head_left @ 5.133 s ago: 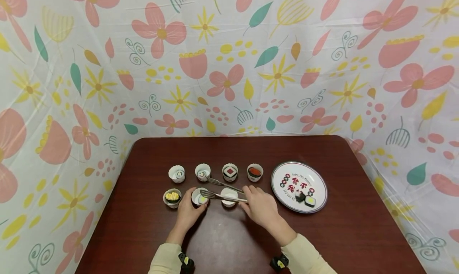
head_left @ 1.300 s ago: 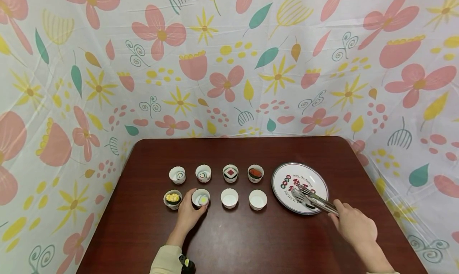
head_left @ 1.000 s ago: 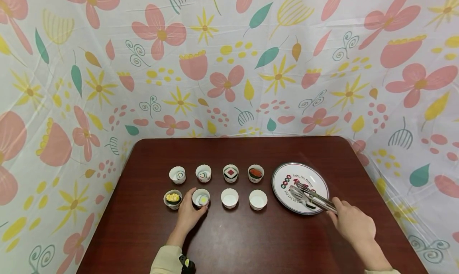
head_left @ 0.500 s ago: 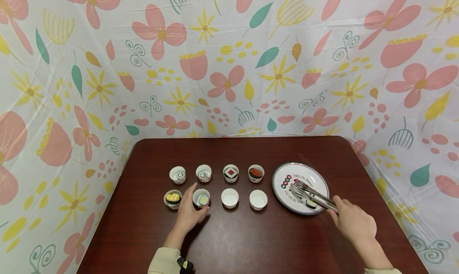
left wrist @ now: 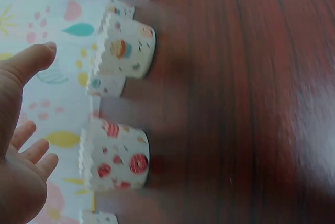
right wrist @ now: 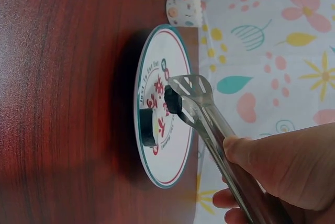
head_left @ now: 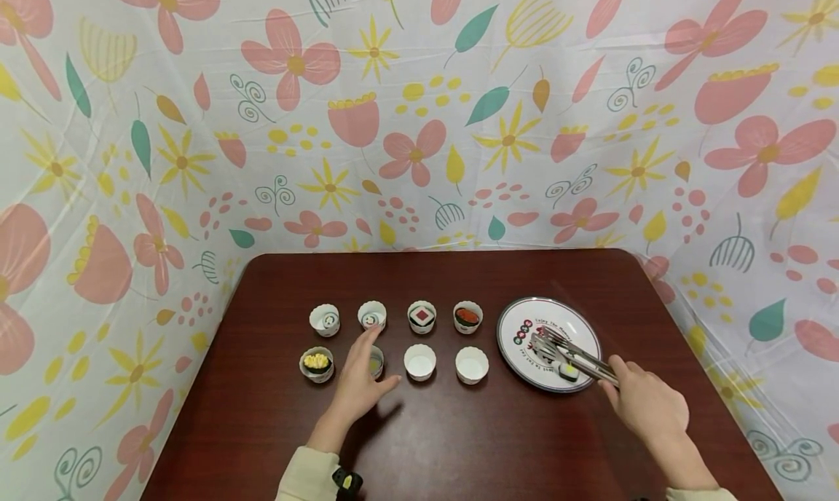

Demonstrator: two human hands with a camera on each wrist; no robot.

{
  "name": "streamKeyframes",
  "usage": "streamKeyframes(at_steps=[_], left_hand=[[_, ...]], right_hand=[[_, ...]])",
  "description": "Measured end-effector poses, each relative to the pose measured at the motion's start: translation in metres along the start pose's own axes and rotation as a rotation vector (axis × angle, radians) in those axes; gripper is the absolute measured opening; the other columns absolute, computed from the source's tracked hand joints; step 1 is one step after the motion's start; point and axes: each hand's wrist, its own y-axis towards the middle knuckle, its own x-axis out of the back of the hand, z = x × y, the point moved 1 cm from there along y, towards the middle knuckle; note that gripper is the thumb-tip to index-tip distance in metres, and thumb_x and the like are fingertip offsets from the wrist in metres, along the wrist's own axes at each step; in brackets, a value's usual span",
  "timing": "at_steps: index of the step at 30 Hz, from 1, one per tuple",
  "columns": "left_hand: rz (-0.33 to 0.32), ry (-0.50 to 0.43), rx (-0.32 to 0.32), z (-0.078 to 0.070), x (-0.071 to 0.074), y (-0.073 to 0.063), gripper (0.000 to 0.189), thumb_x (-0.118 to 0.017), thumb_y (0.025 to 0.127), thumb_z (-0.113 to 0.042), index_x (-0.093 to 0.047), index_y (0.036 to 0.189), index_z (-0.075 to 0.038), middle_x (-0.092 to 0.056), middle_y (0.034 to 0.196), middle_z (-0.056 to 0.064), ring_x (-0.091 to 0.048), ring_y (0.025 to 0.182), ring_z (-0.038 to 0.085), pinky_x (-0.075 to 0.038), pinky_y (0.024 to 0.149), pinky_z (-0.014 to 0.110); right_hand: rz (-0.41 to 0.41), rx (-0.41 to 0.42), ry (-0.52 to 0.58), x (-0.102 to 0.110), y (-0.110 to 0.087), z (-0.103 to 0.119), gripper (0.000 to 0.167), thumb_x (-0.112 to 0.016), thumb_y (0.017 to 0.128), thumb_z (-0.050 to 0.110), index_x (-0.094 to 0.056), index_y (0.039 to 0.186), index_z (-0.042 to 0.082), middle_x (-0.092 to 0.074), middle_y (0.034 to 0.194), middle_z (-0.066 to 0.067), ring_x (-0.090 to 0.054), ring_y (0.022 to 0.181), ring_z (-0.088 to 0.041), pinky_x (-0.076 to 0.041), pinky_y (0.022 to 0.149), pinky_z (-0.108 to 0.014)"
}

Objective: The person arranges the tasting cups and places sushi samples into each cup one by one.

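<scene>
My left hand (head_left: 357, 384) hovers with fingers spread over a paper cup (head_left: 376, 363) in the front row, partly hiding it; in the left wrist view the fingers (left wrist: 36, 59) stand apart from the cups. My right hand (head_left: 649, 406) grips metal serving tongs (right wrist: 214, 130) by the handles. Their slotted tips sit around a small dark sushi piece (right wrist: 172, 100) over the white plate (right wrist: 180, 156); whether it touches the plate I cannot tell. Beside it on the plate lies a sushi roll (head_left: 568, 372) with a yellow-green centre and dark wrapper.
Two rows of paper cups stand left of the plate. Front row: one with yellow-topped sushi (head_left: 317, 363), two bare white cups (head_left: 419, 376) toward the right. Back row: two with small rolls, one with a red-diamond roll (head_left: 422, 315), one with red-topped sushi (head_left: 467, 317). Patterned cloth hangs behind.
My right hand and the tongs have moved from the front cups to the plate, where the tips have closed in slightly. My left hand has let go of its cup and shifted up and right.
</scene>
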Motion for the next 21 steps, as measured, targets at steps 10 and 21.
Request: streamKeyframes(at_steps=[10,21], left_hand=[[0.051,-0.054,-0.063,-0.020,-0.019,0.003,0.105,-0.085,0.063,-0.022,-0.022,0.147,-0.022,-0.027,0.149,0.000,-0.027,0.136,0.019,-0.031,0.105,0.044],[0.135,-0.091,-0.018,-0.024,-0.043,0.005,0.110,-0.084,0.062,-0.025,-0.015,0.148,-0.026,-0.018,0.152,-0.005,-0.023,0.138,0.019,-0.029,0.106,0.045]], right_hand=[[0.026,-0.018,0.006,-0.002,0.001,-0.001,0.029,-0.069,0.078,0.022,-0.049,0.092,0.006,-0.054,0.072,-0.013,-0.057,0.062,-0.042,-0.035,0.040,-0.048],[0.052,-0.019,0.008,-0.002,0.001,0.003,0.029,-0.068,0.079,0.023,-0.050,0.095,0.007,-0.057,0.077,-0.014,-0.058,0.064,-0.041,-0.036,0.040,-0.048]])
